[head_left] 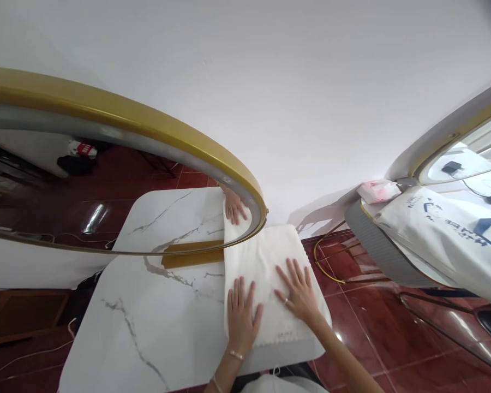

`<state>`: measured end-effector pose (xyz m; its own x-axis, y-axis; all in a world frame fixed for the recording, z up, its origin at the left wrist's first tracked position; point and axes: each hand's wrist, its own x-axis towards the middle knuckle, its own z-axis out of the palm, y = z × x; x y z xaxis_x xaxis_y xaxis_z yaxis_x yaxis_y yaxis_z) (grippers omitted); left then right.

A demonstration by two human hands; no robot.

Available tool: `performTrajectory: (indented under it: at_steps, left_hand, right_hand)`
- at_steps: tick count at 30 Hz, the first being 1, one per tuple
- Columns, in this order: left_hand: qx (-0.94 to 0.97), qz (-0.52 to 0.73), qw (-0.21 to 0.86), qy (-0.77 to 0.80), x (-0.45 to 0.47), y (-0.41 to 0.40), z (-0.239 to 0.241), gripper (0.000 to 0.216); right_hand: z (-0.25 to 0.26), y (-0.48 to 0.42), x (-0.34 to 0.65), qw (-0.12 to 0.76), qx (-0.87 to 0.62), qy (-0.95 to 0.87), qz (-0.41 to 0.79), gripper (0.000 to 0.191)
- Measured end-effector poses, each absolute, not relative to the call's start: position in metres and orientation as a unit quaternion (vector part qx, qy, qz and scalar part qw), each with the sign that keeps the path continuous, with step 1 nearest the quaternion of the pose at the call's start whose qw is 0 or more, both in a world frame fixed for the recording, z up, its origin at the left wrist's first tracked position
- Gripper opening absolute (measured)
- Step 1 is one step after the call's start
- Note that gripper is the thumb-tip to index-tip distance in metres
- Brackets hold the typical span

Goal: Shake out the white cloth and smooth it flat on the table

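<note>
A white cloth, perhaps a towel (265, 256), lies spread over the right end of a marble-patterned table (180, 322). Its near edge looks scalloped, with a small mark close to that edge too blurred to read. My left hand (242, 316) rests flat on the cloth's left part, fingers stretched out. On the right part lies my right hand (298, 289), palm down with fingers spread and a ring on one finger. Neither hand grips the cloth.
A gold-rimmed mirror (180, 131) stands at the table's back edge and reflects a hand and the cloth. To the right, another table (372, 245) holds a printed white bag or cloth (450, 229) and a tissue pack (378, 191). Red tiles (364, 322) cover the floor.
</note>
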<state>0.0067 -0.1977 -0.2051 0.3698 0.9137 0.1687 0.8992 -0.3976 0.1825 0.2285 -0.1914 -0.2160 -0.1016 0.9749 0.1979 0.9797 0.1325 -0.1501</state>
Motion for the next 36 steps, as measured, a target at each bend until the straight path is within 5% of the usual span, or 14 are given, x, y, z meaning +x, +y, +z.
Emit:
performTrajectory:
  at_steps: [5,11,18,36]
  left_hand:
    - [0.825,0.144,0.044,0.545,-0.005,-0.219,-0.204,0.062]
    - [0.816,0.195,0.034,0.543,0.008,-0.127,-0.195,0.052]
    - [0.813,0.107,0.047,0.57,0.046,-0.057,-0.198,0.055]
    - [0.867,0.11,0.009,0.486,-0.01,-0.206,-0.202,0.062]
  right_hand:
    - [-0.215,-0.224,0.217,0.115,-0.655,-0.747,-0.009,0.071]
    - [-0.219,-0.191,0.221,0.117,-0.673,-0.73,-0.022,0.066]
    - [-0.218,-0.131,0.248,0.09,-0.695,-0.713,-0.021,0.059]
    - [-0.215,-0.244,0.215,0.124,-0.688,-0.715,-0.024,0.074]
